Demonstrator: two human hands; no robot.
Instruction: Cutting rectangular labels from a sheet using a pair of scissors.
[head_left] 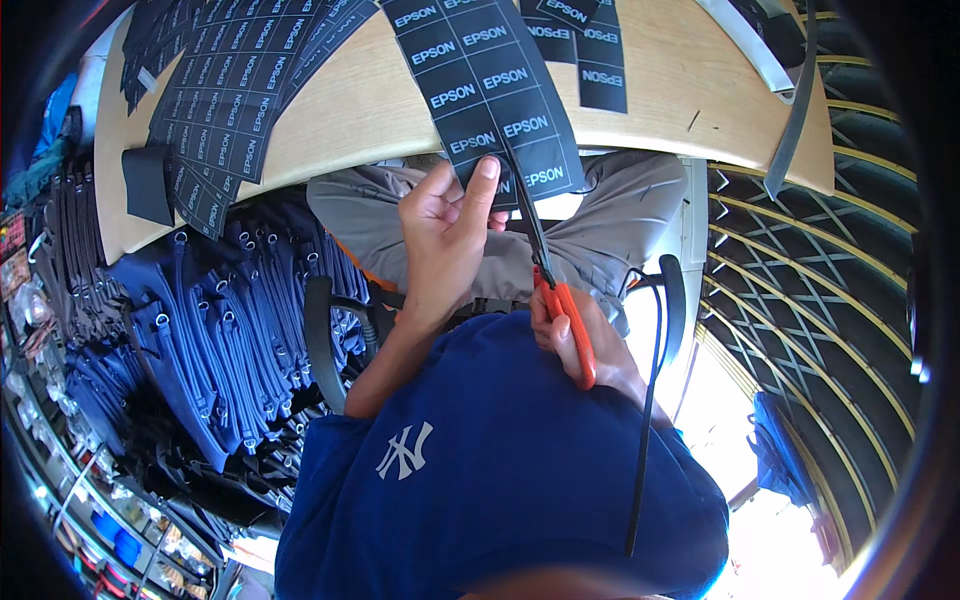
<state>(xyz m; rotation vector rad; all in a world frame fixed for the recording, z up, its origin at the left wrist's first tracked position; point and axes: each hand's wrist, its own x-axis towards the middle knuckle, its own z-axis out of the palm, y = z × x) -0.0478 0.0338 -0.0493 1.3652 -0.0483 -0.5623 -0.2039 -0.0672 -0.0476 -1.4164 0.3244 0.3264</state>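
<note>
My left hand [452, 225] grips the lower edge of a dark sheet of printed labels [490, 85], thumb on top and fingers beneath. The sheet is marked off in rectangles by pale lines and reaches over the table's near edge. Orange-handled scissors [562, 318] are in my right hand [590, 335], its fingers wrapped round the handles. Their blades lie along the line between two label columns, at the lower part of the sheet. How far the cut runs cannot be made out.
On the light wooden table [340, 110], more label sheets [225, 95] overlap at the left. Small cut label pieces [602, 80] lie beyond my sheet. A dark strip [793, 130] hangs over the right edge. Many blue straps with metal rings [225, 330] hang at lower left, beside a chair armrest [318, 330].
</note>
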